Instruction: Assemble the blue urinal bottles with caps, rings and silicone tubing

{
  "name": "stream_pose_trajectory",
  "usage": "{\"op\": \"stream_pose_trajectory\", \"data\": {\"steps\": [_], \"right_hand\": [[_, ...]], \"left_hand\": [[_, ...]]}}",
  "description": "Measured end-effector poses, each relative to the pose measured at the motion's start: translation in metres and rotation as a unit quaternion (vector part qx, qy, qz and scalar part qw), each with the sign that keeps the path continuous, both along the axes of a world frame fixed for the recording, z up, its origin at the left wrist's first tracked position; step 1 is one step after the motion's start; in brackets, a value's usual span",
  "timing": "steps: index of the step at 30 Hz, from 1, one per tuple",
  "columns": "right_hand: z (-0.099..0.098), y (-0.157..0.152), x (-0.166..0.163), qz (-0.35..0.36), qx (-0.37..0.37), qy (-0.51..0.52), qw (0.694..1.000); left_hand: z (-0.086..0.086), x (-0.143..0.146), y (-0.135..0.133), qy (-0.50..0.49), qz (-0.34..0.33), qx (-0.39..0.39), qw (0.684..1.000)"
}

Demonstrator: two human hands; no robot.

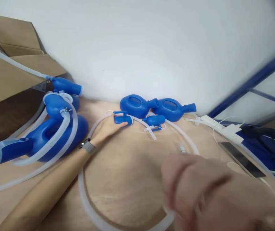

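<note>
My left hand (108,127) reaches far across the wooden table (128,170) and closes on a small blue valve piece (122,118) at the end of a clear tube (87,199). A watch (87,146) sits on that wrist. My right hand (200,189) is close to the camera at the lower right, blurred, its fingers curled round the loop of the same clear tube. Beside the valve lies a second small blue valve (154,121). Two blue bulb-shaped bags (156,107) rest against the white wall behind them.
A large blue bag with corrugated hose (55,134) lies at the left, with cardboard boxes (10,70) behind it. White power strips (224,130), a phone (243,158) and a dark blue bag (267,144) lie at the right under a blue metal frame (253,81).
</note>
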State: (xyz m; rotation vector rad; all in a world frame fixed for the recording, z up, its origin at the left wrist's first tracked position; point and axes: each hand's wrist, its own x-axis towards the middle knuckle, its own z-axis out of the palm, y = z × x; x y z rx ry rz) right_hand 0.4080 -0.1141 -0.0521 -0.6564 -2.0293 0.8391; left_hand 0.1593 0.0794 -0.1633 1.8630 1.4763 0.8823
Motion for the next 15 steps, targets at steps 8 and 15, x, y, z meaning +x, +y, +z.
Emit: {"op": "stream_pose_trajectory", "data": {"steps": [8, 15], "right_hand": [[-0.02, 0.092, 0.016, -0.094, 0.041, -0.247, 0.964], [-0.112, 0.121, -0.016, -0.159, 0.032, -0.329, 0.93]], "left_hand": [[0.016, 0.017, -0.009, -0.085, -0.077, 0.002, 0.993], [0.03, -0.007, 0.008, -0.084, 0.0, -0.031, 0.996]]}}
